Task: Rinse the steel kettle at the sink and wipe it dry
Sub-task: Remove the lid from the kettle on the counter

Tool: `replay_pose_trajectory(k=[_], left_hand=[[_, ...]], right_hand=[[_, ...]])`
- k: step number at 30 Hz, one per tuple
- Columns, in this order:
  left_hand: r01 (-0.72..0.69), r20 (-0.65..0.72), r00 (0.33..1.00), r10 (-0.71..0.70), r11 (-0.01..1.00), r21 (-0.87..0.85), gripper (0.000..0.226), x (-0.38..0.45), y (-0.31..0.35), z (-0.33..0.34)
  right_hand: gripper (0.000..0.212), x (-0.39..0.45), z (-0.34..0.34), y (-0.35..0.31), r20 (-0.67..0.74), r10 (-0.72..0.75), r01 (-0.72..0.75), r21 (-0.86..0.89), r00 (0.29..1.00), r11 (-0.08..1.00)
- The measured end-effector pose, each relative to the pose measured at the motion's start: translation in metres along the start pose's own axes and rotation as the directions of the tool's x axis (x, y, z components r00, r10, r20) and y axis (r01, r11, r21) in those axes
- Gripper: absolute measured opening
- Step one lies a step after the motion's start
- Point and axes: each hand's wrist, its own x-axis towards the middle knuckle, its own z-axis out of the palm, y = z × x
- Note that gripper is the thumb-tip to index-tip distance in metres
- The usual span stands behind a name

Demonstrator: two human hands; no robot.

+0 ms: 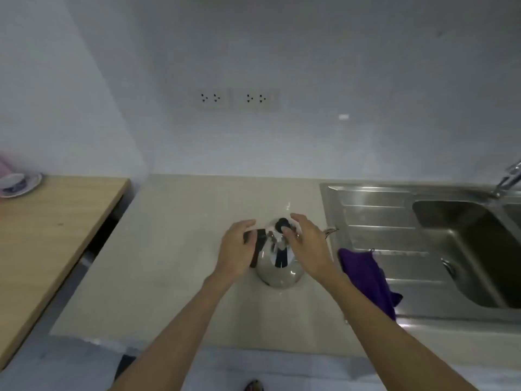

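Your hands frame the steel kettle (279, 266), which stands upright on the pale desk (174, 249) between them; your left hand (235, 249) is curled around the kettle's black handle (255, 238), fingers wrapped over the near part of it and gripping; your right hand (306, 244) hovers spread over the lid, fingers loose and released, the thumb just beside the black knob (282, 222), though you cannot tell from here whether it touches; the spout (329, 231) pokes out beyond your right hand, pointing toward the sink. Just past your right wrist lies a purple cloth (366, 275), crumpled and draped across the edge where the desk meets the steel drainboard (377, 221); beyond that, well to the right of your right hand, sits the sink (479, 249) basin, with the tap (507, 176) rising at its far corner. Well apart from your left hand, a wooden table (48, 235) carries a small plate (21, 183) at its far end; on the wall ahead of both hands sit two pairs of sockets (238, 98).
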Motion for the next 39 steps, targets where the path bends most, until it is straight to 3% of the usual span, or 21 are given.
replay_pose_trajectory(k=[5, 10, 27, 33, 36, 39], left_hand=[[0.012, 0.087, 0.996, -0.028, 0.984, 0.18, 0.023, 0.045, -0.026, 0.014], [0.005, 0.161, 0.986, -0.049, 0.964, 0.266, 0.046, 0.053, -0.048, 0.022], [0.009, 0.112, 0.993, -0.033, 0.977, 0.212, 0.044, 0.05, -0.052, 0.031], [0.005, 0.1, 0.995, -0.025, 0.98, 0.201, 0.043, 0.05, -0.053, 0.031], [0.008, 0.081, 0.996, -0.023, 0.984, 0.176, 0.045, 0.046, -0.051, 0.032], [0.028, 0.066, 0.997, -0.039, 0.988, 0.154, 0.045, 0.042, -0.048, 0.035]], right_hand=[[0.02, 0.016, 0.04, 0.002, -0.115, 0.001, 0.004, 0.041, 0.993, 0.999], [0.025, 0.022, 0.054, 0.006, -0.174, 0.051, -0.034, 0.1, 0.983, 0.994], [0.017, 0.026, 0.06, 0.006, -0.322, 0.063, 0.004, 0.205, 0.945, 0.979], [0.015, 0.027, 0.06, 0.005, -0.328, 0.101, -0.025, 0.23, 0.939, 0.973], [0.015, 0.035, 0.057, -0.001, -0.373, 0.243, -0.108, 0.347, 0.896, 0.932], [0.018, 0.039, 0.049, 0.0, -0.312, 0.203, -0.115, 0.279, 0.928, 0.953]])
